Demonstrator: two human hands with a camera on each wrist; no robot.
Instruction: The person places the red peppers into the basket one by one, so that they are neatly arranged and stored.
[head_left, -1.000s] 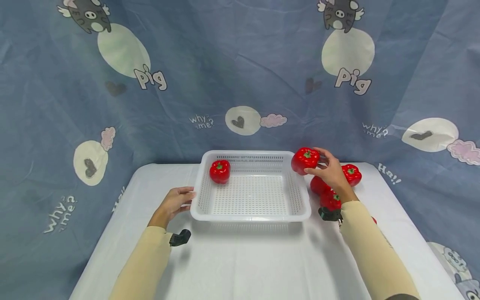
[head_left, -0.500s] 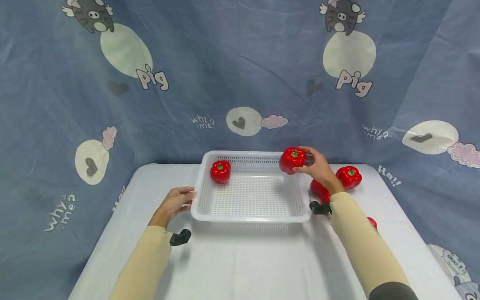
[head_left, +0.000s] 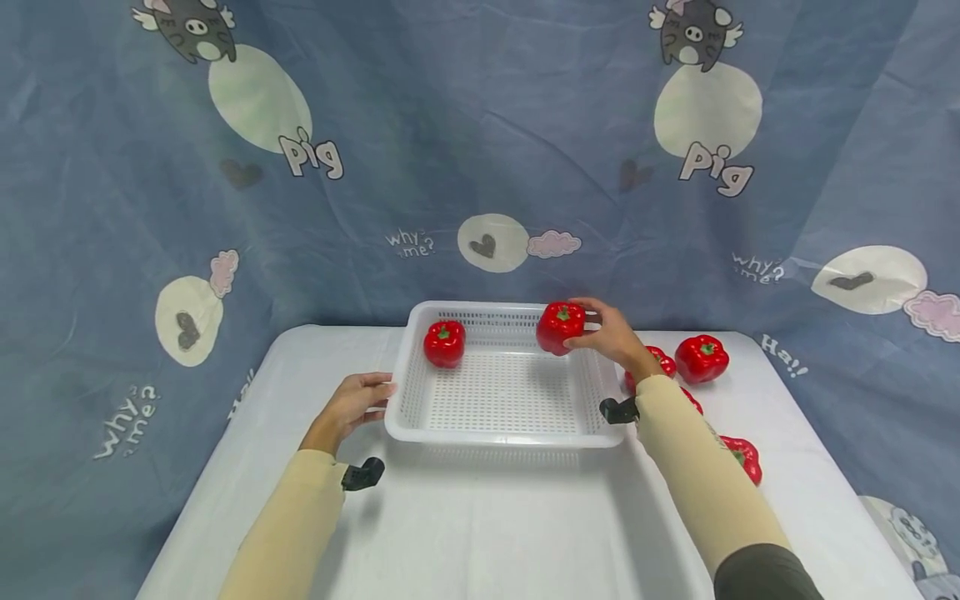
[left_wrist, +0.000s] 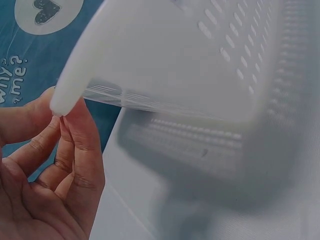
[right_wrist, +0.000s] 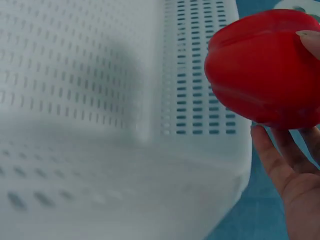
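Observation:
A white perforated plastic basket point(head_left: 502, 438) is at the far side of the table, with one red bell pepper point(head_left: 444, 344) standing in its back left part. My left hand point(head_left: 354, 406) pinches the basket's left rim between thumb and fingers, as the left wrist view shows with the rim point(left_wrist: 70, 95). Over the basket's back right part, my right hand point(head_left: 609, 333) grips another red bell pepper point(head_left: 559, 327) from its right side. In the right wrist view this pepper point(right_wrist: 265, 70) hangs above the rim level, thumb on one side and fingers on the other.
To the right of the basket several more red bell peppers lie on the white table point(head_left: 465, 533), among them one at the back point(head_left: 702, 359) and one nearer point(head_left: 744, 458), partly behind my right forearm. A blue printed cloth point(head_left: 375, 125) hangs behind the table.
My right hand has carried the bell pepper leftward, from over the basket's right rim to above its inside. The left hand stays on the left rim. More loose peppers show beside my right arm.

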